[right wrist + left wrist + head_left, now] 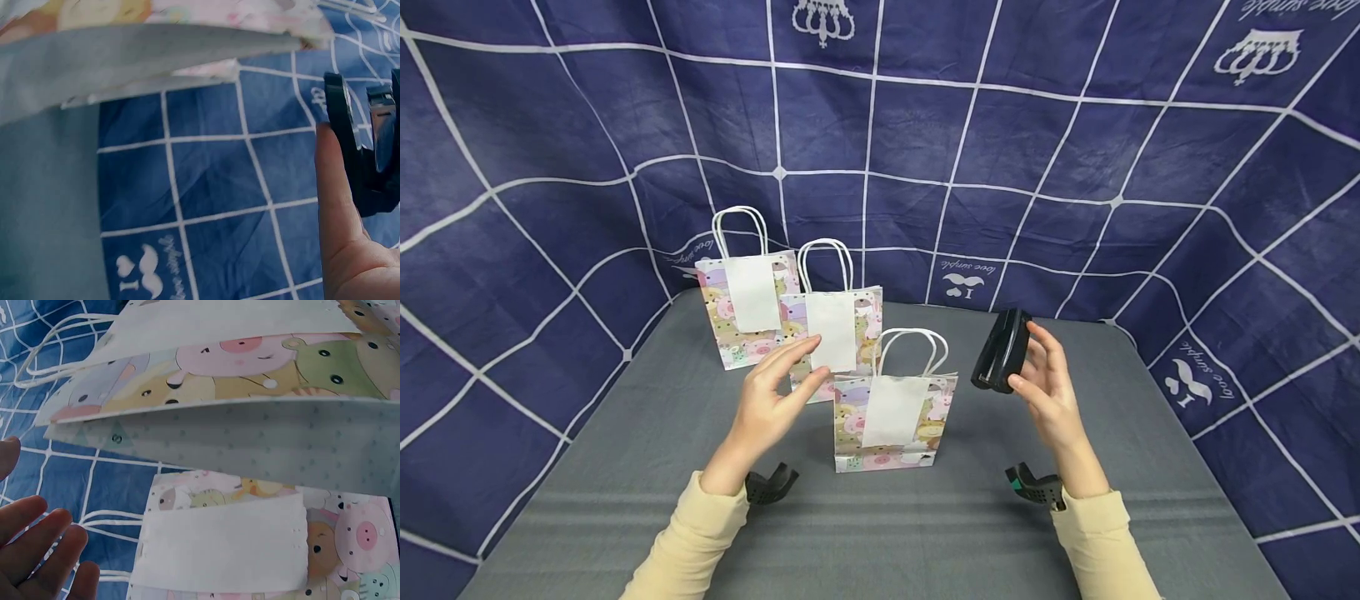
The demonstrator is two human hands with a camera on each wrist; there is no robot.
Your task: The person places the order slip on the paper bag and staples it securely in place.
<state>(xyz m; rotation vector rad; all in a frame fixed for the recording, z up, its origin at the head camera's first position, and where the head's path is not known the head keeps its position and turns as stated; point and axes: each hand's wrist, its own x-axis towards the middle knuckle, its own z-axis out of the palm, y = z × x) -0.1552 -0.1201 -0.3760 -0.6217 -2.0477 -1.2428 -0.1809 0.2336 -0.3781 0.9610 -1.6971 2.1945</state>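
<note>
My right hand point(1054, 385) holds a black stapler point(1002, 352) up at the right, thumb on its near end and fingers along its far side. In the right wrist view, the stapler point(360, 181) shows its arms spread apart, with a metal strip between them. My left hand point(769, 404) is raised at the left of the front paper bag point(850, 421), fingers extended, thumb apart, holding nothing. This bag stands upright, printed with cartoon animals, with white twisted handles and a white paper rectangle point(895, 412) on its front.
Two similar bags stand behind to the left: a middle bag point(868, 317), partly hidden by my left hand and the front bag, and a back bag point(715, 296). All stand on a grey tabletop point(970, 533). A blue cloth point(1000, 142) with white lines hangs behind and at the sides.
</note>
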